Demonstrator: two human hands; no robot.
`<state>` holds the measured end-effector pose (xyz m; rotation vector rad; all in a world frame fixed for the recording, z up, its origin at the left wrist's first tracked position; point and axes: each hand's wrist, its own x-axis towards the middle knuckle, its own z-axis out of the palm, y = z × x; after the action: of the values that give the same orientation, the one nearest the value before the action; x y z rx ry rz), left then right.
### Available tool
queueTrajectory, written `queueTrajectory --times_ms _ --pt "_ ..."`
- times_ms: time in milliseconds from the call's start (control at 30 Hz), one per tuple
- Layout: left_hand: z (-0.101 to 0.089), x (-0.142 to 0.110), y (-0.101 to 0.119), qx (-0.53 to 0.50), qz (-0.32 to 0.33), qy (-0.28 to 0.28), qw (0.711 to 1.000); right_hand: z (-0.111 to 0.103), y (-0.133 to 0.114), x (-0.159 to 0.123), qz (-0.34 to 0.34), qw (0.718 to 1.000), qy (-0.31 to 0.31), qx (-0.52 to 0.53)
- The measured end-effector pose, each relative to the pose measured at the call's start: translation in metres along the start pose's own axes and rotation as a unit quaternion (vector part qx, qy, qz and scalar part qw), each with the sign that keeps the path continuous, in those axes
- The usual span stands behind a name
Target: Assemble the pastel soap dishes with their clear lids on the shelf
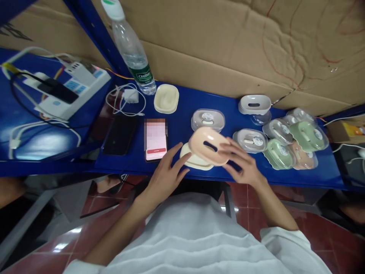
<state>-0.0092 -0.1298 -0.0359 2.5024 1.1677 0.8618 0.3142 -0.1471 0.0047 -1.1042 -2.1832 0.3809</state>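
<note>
My right hand (pixel 243 163) grips the right end of a peach oval soap dish (pixel 201 146) with a slot in its middle, holding it tilted above the blue table. Partly hidden beneath it is a cream oval dish (pixel 196 163) near the table's front edge. At the left end of that cream piece is my left hand (pixel 168 171), fingers spread and holding nothing; whether a fingertip touches the cream dish I cannot tell. Just behind stands a grey soap dish with a clear lid (pixel 208 120).
A phone with a lit screen (pixel 156 142), a dark phone (pixel 118 135), a white charger (pixel 131 96), a water bottle (pixel 134 57) and a cream square dish (pixel 166 99) occupy the left. Several lidded soap dishes (pixel 279 154) cluster right, near a grey slotted dish (pixel 254 103). Cardboard (pixel 199 64) backs the table.
</note>
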Motion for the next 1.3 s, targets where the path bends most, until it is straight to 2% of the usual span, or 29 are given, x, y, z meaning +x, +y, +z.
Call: queueTrajectory --times_ms 100,167,267,400,633,833,1100,1200,1300 --pt "-0.002 0.002 -0.004 0.011 0.028 -0.022 0.999 0.025 -0.002 -0.016 -0.017 0.998 -0.042 0.04" --pt "0.001 0.005 -0.006 0.021 0.047 -0.049 0.997 0.035 0.001 -0.018 -0.017 0.998 -0.052 0.042" --pt "0.006 0.007 -0.007 0.023 0.051 -0.062 0.996 0.04 0.005 -0.016 -0.006 0.997 -0.067 0.034" --pt "0.008 0.006 -0.005 0.036 0.04 -0.05 0.997 0.043 0.003 -0.013 0.016 0.995 -0.094 -0.004" --pt "0.01 0.002 -0.005 0.06 0.054 -0.011 0.997 0.056 -0.008 -0.013 -0.021 0.993 -0.08 -0.085" --pt "0.015 -0.001 -0.007 0.055 0.055 0.015 0.997 0.064 -0.015 -0.017 -0.018 0.99 -0.076 -0.114" --pt "0.018 -0.002 -0.004 0.075 0.05 -0.007 0.996 0.079 -0.023 -0.016 0.016 0.986 -0.059 -0.157" --pt "0.007 0.008 -0.005 0.072 0.046 -0.035 0.996 0.08 -0.024 -0.015 0.027 0.987 -0.062 -0.144" --pt "-0.009 0.04 -0.019 0.073 0.011 -0.041 0.996 0.081 -0.024 -0.015 0.046 0.987 -0.069 -0.141"
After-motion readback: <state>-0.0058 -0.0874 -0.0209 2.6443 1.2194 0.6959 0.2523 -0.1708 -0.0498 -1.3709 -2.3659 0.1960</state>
